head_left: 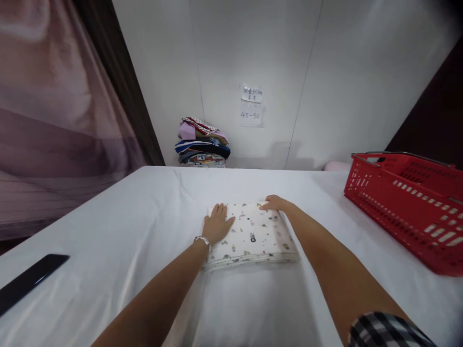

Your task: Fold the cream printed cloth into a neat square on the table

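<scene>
A folded white cloth with small printed figures (253,236) lies flat in the middle of the white table (119,226). My left hand (216,224) rests flat on its left part, fingers spread, with a bracelet at the wrist. My right hand (275,203) touches the cloth's far right corner, fingers curled down on the edge. Both forearms reach forward from the near edge.
A red plastic basket (408,202) stands at the table's right side. A stack of folded colourful clothes (202,143) sits at the back against the white wall, under paper labels (251,105). A black flat object (29,279) lies at the near left. A pinkish curtain (54,111) hangs left.
</scene>
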`<control>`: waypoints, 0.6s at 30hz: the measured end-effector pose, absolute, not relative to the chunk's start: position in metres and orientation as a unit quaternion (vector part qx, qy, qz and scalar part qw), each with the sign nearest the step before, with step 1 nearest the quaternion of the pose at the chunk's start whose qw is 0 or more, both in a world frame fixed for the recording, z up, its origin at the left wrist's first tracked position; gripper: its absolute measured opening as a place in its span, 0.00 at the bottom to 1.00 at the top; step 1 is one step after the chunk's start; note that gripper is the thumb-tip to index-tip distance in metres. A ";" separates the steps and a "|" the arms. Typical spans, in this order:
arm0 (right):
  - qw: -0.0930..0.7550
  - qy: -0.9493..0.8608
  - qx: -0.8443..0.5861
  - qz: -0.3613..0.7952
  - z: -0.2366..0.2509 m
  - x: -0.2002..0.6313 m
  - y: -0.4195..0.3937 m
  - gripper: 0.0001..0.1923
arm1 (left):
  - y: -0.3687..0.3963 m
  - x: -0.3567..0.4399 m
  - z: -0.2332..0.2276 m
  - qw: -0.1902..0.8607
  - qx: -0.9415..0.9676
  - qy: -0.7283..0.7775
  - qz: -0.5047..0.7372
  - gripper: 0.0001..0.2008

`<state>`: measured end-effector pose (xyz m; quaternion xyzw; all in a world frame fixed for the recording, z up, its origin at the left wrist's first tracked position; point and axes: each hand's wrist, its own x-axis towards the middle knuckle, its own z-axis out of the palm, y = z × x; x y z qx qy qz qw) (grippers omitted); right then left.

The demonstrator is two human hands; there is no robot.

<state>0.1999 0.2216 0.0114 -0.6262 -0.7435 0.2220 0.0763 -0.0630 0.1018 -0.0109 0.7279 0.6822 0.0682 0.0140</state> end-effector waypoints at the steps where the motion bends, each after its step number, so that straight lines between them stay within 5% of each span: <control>1: 0.089 -0.737 -0.630 0.227 0.012 0.202 0.220 0.29 | 0.104 -0.064 -0.010 0.014 0.734 0.676 0.066 0.30; 8: 0.165 -0.635 -0.723 0.218 0.003 0.246 0.195 0.30 | 0.138 -0.043 0.008 0.045 0.799 0.598 0.045 0.29; 18: 0.152 -0.561 -0.783 0.222 0.000 0.273 0.158 0.33 | 0.104 -0.028 -0.005 0.026 0.847 0.518 0.114 0.24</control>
